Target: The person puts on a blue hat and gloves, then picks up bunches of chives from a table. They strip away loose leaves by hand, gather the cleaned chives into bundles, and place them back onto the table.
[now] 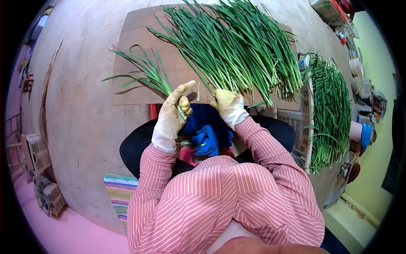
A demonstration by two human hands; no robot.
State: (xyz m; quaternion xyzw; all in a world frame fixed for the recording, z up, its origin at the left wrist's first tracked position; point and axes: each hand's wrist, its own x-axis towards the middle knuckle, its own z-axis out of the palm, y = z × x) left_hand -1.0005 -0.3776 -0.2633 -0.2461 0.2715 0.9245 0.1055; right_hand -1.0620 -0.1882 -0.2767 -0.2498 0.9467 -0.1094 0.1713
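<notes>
My left hand (173, 110), in a stained white glove, is closed around a small bunch of garlic chives (150, 76). The leaves fan out to the upper left, and the pale stem ends come out below the fingers; the index finger points up and away. My right hand (229, 106), gloved too, is at the near edge of a large pile of garlic chives (237, 51). Its fingers are curled together, and a garlic chive stalk (205, 84) runs down to the fingertips. A loose pale stem piece (198, 91) lies on the brown board (135, 38) between the hands.
To the right stands a plastic crate (300, 139) heaped with more garlic chives (330, 114). Blue cloth (207, 139) is between my knees. A striped mat (120, 194) lies at lower left, and a crate (38, 152) stands at far left. Containers line the right wall.
</notes>
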